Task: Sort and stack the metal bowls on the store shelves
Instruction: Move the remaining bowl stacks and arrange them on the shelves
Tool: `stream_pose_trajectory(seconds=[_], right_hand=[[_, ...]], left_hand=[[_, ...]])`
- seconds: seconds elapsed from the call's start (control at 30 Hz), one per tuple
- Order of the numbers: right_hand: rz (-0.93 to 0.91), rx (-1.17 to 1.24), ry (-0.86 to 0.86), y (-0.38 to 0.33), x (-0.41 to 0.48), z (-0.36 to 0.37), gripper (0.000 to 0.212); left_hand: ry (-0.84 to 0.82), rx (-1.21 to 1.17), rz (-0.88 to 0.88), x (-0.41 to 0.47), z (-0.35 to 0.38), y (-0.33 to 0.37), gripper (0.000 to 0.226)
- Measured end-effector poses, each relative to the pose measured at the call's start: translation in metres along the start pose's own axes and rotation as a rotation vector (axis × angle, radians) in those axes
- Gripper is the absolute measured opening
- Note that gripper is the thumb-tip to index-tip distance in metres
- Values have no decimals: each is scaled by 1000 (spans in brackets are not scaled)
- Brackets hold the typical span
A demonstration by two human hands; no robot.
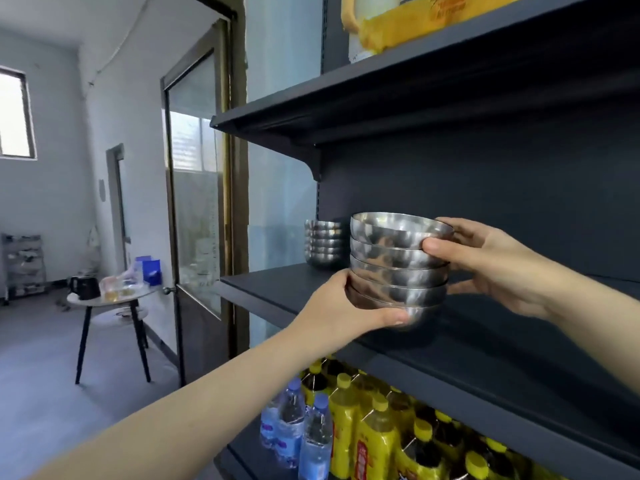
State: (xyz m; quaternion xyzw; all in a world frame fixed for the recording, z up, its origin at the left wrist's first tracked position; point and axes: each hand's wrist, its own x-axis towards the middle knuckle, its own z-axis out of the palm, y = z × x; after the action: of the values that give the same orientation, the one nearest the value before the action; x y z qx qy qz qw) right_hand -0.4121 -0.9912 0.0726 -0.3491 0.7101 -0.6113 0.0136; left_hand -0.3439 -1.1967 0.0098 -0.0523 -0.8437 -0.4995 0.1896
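Both hands clamp the near stack [398, 265] over the shelf [450, 368]: left hand [346, 306] cupping the base, right hand [485, 265] steadying the upper bowls against toppling. Second stack [323, 242] stands far left.

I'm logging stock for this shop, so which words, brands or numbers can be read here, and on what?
Nothing can be read for certain.
yellow package on the top shelf: orange print, too blurred.
yellow-labelled bottles below: red panels, too blurred.
water bottles: labels too small.
stack of metal bowls: no marking shows.
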Motion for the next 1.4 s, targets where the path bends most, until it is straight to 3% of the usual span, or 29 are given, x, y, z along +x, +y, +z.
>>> stream_pose_trajectory(seconds=[0.2,0.37,0.53,0.63,0.8,0.97,1.1,1.4], right_hand=[[50,-1,74,30,52,3,42],[109,-42,153,57,96,14,57],[164,-58,263,84,143,27,66],[208,-88,327,99,173,33,72],[223,-113,374,122,210,42,57],[259,-180,368,129,237,38,54],[304,-253,359,132,249,28,55],[150,-268,562,164,248,30,64]], left_hand=[[-118,5,5,71,-9,-40,67],[-232,12,-3,131,-22,-82,84],[-353,-47,25,190,-35,-121,66],[-422,-66,58,233,-39,-146,77],[-498,-108,107,283,-40,-180,85],[-581,-182,151,316,-31,-194,63],[-571,-231,140,333,-17,-201,75],[-653,-262,146,349,-8,-210,78]])
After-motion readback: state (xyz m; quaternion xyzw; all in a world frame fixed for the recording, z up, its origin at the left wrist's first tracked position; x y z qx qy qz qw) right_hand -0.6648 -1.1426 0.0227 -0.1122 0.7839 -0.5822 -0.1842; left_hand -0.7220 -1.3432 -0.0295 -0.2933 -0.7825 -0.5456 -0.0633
